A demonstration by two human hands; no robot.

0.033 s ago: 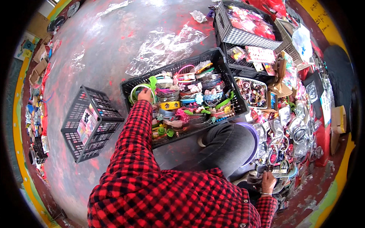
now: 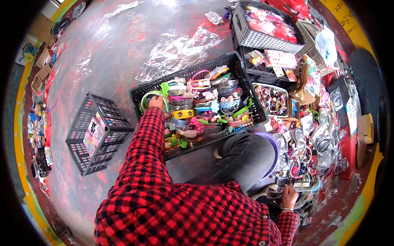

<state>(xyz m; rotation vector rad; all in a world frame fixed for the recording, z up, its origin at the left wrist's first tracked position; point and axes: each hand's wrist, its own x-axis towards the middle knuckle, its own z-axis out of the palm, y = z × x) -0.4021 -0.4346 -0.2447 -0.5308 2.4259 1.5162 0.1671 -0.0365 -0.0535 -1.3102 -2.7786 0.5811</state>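
Nothing is shifting between frames: left hand [image 2: 156,101] is reaching into the black crate [image 2: 242,74] at centre, fingers closing on a green headband [image 2: 148,95], while right hand [image 2: 289,196], grip unreadable, is touching packets [image 2: 305,164] lower right; sorting apparently underway.

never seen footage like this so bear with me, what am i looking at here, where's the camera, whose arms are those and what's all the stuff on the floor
The camera sits on a person's head and looks down through a fisheye lens, so straight edges bend near the rim. The red and black checked sleeves are that person's own arms.

The left hand reaches into a large black plastic crate packed with colourful headbands and hair accessories, at a green headband. Whether it grips it is unclear.

The right hand is low at the right, on a heap of packaged hair accessories; what it holds is too small to tell.

On the grey, red-stained floor lie a smaller black crate, clear plastic sheeting and more crates of goods.
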